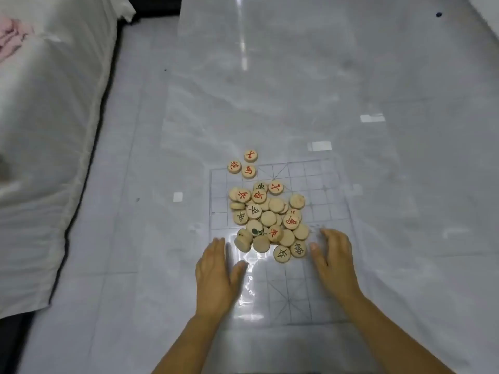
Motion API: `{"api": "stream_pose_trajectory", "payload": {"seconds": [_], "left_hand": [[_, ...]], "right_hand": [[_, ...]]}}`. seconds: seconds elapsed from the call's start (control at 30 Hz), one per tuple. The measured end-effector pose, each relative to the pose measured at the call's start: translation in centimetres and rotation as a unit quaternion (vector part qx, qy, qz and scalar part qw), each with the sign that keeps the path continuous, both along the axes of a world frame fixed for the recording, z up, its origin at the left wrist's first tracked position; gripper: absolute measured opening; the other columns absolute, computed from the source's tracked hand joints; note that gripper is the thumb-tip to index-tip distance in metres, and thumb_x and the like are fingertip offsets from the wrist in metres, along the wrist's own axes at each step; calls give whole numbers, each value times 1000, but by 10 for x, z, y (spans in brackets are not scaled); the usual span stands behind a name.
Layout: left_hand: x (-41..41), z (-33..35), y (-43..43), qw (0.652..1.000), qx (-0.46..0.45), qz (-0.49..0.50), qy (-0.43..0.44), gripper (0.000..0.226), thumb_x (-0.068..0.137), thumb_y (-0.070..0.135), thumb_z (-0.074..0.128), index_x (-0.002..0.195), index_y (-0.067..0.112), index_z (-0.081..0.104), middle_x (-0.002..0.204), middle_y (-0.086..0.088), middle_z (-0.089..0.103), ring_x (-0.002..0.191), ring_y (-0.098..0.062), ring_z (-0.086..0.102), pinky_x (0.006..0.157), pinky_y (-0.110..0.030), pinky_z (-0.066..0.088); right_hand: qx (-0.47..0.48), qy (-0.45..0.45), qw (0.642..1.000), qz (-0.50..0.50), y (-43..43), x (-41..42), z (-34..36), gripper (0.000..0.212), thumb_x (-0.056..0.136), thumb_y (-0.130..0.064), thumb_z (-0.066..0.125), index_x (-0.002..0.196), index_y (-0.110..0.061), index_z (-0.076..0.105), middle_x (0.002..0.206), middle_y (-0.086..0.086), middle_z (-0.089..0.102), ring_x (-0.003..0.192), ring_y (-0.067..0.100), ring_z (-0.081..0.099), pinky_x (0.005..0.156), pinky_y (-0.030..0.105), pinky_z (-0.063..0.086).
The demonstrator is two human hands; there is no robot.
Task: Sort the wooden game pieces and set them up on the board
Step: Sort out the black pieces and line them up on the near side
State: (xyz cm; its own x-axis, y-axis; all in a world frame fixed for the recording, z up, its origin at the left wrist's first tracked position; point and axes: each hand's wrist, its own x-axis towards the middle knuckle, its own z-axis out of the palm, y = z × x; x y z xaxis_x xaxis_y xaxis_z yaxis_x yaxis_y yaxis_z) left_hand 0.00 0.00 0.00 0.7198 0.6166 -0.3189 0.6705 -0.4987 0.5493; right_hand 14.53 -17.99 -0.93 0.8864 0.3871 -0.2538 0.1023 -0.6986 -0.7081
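A heap of round wooden game pieces lies on the left half of a clear plastic board printed with a grid; some show red or dark characters, others lie blank side up. Three red-marked pieces sit apart at 11 o'clock from the heap, at the board's far corner. The left hand lies at 7 o'clock, fingers straight, grasping nothing. The right hand is at 4 o'clock, fingers relaxed and empty, thumb just beside the nearest piece. A glossy pale floor lies beneath, white bedding at 9 o'clock.
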Motion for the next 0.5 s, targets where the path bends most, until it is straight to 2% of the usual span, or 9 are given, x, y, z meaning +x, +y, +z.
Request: {"api": "stream_pose_trajectory", "payload": {"seconds": [0.1,0.2,0.27,0.4,0.5], "left_hand": [[14,-28,7,997,44,-50,-45,76,81,66,26,144,25,18,154,-2,19,142,-18,15,115,-39,12],[20,-54,8,989,100,-88,-61,62,85,61,28,141,39,10,154,3,18,142,-13,12,115,-39,1],[18,-64,8,981,142,-109,-73,61,87,60,30,141,42,8,153,7,21,141,-11,13,114,-41,0],[17,-76,9,973,167,-107,-116,61,88,53,34,142,41,10,146,18,25,139,-6,11,112,-41,2],[16,-81,9,969,175,-110,-134,57,88,50,28,139,50,3,143,27,18,137,1,6,113,-37,-1]], "right_hand": [[33,-56,998,26,15,9,-19,68,82,-55,35,131,-9,41,134,10,40,123,19,34,104,34,31],[36,-111,990,83,24,8,-43,67,85,-63,29,133,-16,36,137,8,41,124,14,33,102,34,29],[37,-160,980,110,23,7,-53,66,85,-65,29,133,-21,33,136,5,43,122,11,34,100,34,31],[76,-182,975,101,20,7,-60,69,79,-71,33,133,-29,30,133,-6,39,118,1,29,97,32,34],[86,-201,969,119,18,7,-65,69,76,-74,35,132,-35,28,131,-16,32,118,-1,28,98,29,30]]}}
